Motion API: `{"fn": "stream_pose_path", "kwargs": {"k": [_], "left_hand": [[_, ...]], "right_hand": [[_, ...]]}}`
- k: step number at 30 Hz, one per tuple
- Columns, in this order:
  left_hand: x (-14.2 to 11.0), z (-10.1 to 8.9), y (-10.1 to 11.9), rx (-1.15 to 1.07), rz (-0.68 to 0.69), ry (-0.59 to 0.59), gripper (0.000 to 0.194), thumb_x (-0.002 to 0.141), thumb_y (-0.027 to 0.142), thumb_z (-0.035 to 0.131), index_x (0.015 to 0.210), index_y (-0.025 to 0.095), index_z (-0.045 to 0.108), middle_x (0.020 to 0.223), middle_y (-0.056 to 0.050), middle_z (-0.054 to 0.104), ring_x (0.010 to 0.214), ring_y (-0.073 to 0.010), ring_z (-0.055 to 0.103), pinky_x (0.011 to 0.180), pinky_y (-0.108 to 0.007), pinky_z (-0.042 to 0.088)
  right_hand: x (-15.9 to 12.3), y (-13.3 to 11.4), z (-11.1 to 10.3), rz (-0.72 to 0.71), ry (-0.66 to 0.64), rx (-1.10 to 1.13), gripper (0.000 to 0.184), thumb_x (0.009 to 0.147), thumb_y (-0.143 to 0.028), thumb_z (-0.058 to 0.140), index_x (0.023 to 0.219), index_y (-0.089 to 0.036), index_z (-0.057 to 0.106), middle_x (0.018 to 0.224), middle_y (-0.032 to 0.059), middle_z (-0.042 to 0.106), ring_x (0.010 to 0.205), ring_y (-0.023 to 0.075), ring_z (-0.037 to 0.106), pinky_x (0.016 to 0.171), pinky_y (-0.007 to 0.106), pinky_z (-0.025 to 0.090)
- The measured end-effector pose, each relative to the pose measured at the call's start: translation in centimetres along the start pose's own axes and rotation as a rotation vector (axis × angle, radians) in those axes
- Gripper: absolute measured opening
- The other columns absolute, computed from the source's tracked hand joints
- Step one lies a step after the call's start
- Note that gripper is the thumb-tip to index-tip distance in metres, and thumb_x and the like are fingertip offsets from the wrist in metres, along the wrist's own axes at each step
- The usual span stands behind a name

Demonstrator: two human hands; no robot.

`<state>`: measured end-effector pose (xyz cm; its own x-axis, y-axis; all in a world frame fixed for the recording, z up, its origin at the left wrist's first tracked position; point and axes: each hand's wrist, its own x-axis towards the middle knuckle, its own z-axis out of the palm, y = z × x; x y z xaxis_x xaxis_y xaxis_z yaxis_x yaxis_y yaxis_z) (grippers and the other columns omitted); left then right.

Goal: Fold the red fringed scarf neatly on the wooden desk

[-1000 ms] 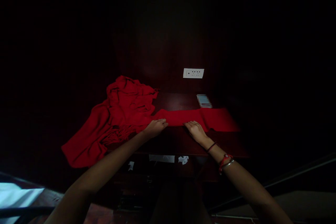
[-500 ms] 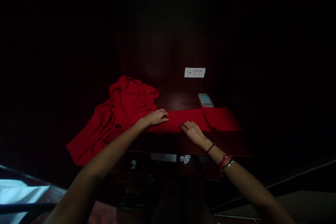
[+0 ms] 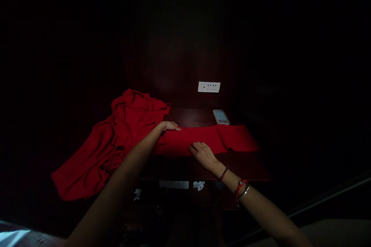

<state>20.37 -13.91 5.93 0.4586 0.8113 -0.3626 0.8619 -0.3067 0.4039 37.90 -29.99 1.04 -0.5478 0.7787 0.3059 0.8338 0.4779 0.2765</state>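
Note:
A red fringed cloth that looks like a scarf (image 3: 185, 141) lies across a dark wooden table (image 3: 243, 168). Its right part forms a flat strip, while its left part is a crumpled heap whose fringe shows beside my left forearm. At the strip's far edge, next to the heap, rests my left hand (image 3: 171, 126); its thumb is apart from the fingers, which are partly hidden. My right hand (image 3: 204, 154) lies on the strip's near side, palm down, fingers stretched over the fabric. A crease (image 3: 222, 139) crosses the strip right of that hand.
A phone-like flat object (image 3: 221, 117), blurred, lies behind the strip. The wall behind carries a white socket plate (image 3: 209, 87). White paper scraps (image 3: 174, 184) show below the table's front edge. Surroundings are very dark.
My left hand has moved from the strip's near edge to its far edge. My right hand has slid slightly left. Near the hands the strip now spreads wider toward me. The view has shifted slightly.

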Motion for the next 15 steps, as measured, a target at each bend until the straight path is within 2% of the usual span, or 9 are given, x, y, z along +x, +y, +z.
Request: {"fn": "stream_pose_path", "kwargs": {"k": [4,7,10,12,15], "left_hand": [[0.0,-0.5,-1.8,0.035,-0.097,-0.09,0.015,0.064,0.015,0.056,0.077,0.012,0.062,0.057,-0.001,0.06,0.052,-0.0133,0.054,0.052,-0.024,0.044],[-0.3,-0.9,-3.3,0.057,-0.131,-0.09,0.009,0.062,0.012,0.055,0.068,0.009,0.061,0.05,-0.001,0.056,0.054,-0.014,0.053,0.054,-0.024,0.044],[-1.1,-1.9,-4.4,0.019,-0.102,-0.074,0.014,0.063,0.011,0.053,0.074,0.01,0.061,0.057,-0.001,0.059,0.06,-0.0128,0.054,0.057,-0.022,0.044],[-1.8,-2.8,-4.8,-0.03,-0.071,-0.067,0.023,0.065,0.011,0.051,0.086,0.013,0.06,0.068,-0.002,0.062,0.063,-0.0112,0.056,0.057,-0.019,0.044],[-2.7,-3.6,-4.8,-0.165,0.053,-0.028,0.034,0.07,0.015,0.05,0.104,0.019,0.055,0.086,-0.002,0.062,0.068,-0.0089,0.057,0.056,-0.015,0.044]], "right_hand": [[0.7,-0.5,0.7,-0.085,-0.041,0.024,0.016,0.082,-0.012,0.041,0.085,-0.016,0.056,0.083,0.0068,0.058,0.076,0.0167,0.051,0.067,0.029,0.034],[0.4,-0.1,0.8,-0.051,-0.079,0.062,0.019,0.082,-0.009,0.039,0.088,-0.015,0.057,0.083,0.008,0.061,0.074,0.0164,0.053,0.067,0.029,0.035],[-0.6,0.7,0.3,0.034,-0.092,0.104,0.024,0.081,-0.009,0.038,0.096,-0.015,0.056,0.085,0.0089,0.062,0.075,0.0167,0.055,0.069,0.028,0.036],[-1.2,1.6,-0.3,0.128,-0.084,0.118,0.029,0.08,-0.01,0.038,0.103,-0.016,0.054,0.087,0.0086,0.063,0.077,0.0169,0.056,0.07,0.028,0.037],[-2.0,3.4,-1.0,0.294,-0.055,0.121,0.034,0.079,-0.011,0.037,0.11,-0.016,0.051,0.091,0.0089,0.063,0.08,0.0168,0.057,0.07,0.026,0.038]]}}
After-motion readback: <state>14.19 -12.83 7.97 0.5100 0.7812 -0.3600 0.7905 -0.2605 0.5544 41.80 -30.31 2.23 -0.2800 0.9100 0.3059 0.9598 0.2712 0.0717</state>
